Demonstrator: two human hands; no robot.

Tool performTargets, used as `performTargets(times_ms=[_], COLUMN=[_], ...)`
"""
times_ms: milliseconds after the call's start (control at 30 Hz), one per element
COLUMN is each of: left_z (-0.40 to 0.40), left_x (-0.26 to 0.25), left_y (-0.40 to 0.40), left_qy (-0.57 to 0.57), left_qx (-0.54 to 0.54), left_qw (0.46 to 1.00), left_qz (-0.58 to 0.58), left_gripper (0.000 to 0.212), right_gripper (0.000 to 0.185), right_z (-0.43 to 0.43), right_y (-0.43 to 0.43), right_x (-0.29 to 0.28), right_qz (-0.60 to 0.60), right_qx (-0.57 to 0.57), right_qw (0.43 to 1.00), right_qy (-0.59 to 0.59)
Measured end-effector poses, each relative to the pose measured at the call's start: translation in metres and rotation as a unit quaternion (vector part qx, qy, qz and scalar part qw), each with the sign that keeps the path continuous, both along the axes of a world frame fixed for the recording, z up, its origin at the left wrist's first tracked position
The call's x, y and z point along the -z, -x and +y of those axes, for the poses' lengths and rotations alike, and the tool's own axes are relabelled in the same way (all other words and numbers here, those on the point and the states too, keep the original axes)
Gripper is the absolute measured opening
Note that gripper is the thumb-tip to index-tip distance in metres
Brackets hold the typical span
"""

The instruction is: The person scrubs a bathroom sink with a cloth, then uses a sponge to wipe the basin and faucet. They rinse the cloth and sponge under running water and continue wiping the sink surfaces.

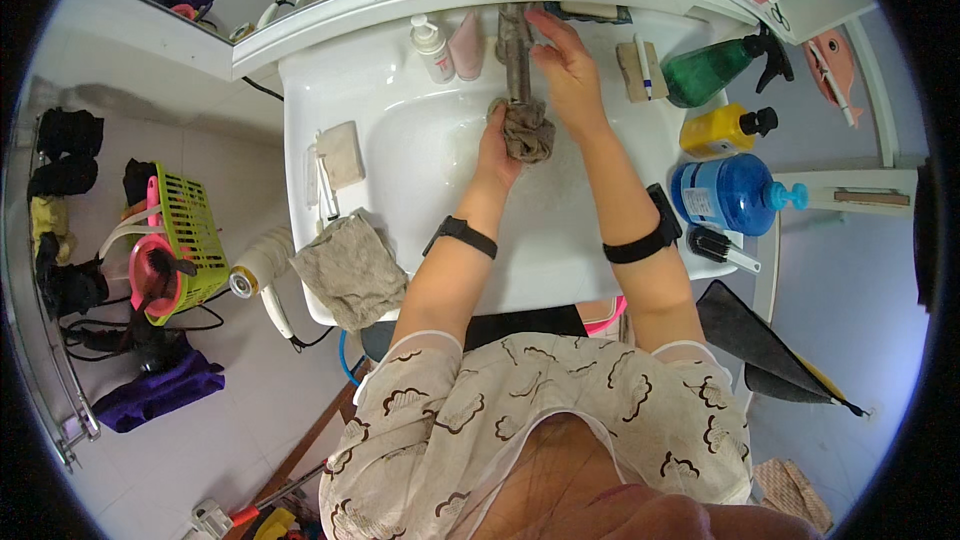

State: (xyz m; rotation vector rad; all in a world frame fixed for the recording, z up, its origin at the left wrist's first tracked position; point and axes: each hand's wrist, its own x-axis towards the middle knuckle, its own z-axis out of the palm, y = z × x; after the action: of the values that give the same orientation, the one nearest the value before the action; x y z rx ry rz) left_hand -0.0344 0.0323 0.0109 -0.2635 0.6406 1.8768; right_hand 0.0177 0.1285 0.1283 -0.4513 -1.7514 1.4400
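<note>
My left hand (498,151) grips a bunched, grey-brown cloth (529,136) right at the end of the faucet spout (517,75). Part of the cloth wraps up around the spout's tip, so I cannot tell whether water runs. Beside the faucet's upper body is my right hand (571,71), with nothing in it. Its fingers are spread and the fingertips come close to the faucet; whether they touch it is unclear. Both hands are over the white sink basin (420,142). Each forearm wears a black strap.
A pump bottle (433,52) and pink tube (466,49) stand left of the faucet. Along the right rim are a green spray bottle (705,71), yellow bottle (718,130), blue jug (724,193) and hairbrush (712,246). A spread cloth (349,270) and hair dryer (262,262) are at left.
</note>
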Motion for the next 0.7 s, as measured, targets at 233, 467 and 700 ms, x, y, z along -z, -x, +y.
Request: performTargets(times_ms=[233, 467, 700], left_z=[0.004, 0.001, -0.018], left_x=[0.013, 0.018, 0.0], left_y=[0.012, 0.012, -0.003], left_qy=[-0.046, -0.06, 0.028], left_qx=[-0.018, -0.038, -0.012], left_qw=[0.996, 0.996, 0.999], left_qz=[-0.073, -0.052, 0.011], left_gripper=[0.037, 0.051, 0.042], right_gripper=[0.035, 0.034, 0.038], right_z=[-0.006, -0.01, -0.016], right_y=[0.008, 0.0, -0.025], right_x=[-0.002, 0.009, 0.046], right_qz=[-0.049, -0.073, -0.043], right_qx=[-0.032, 0.001, 0.075], right_qw=[0.997, 0.995, 0.977], right_qy=[-0.059, -0.074, 0.196])
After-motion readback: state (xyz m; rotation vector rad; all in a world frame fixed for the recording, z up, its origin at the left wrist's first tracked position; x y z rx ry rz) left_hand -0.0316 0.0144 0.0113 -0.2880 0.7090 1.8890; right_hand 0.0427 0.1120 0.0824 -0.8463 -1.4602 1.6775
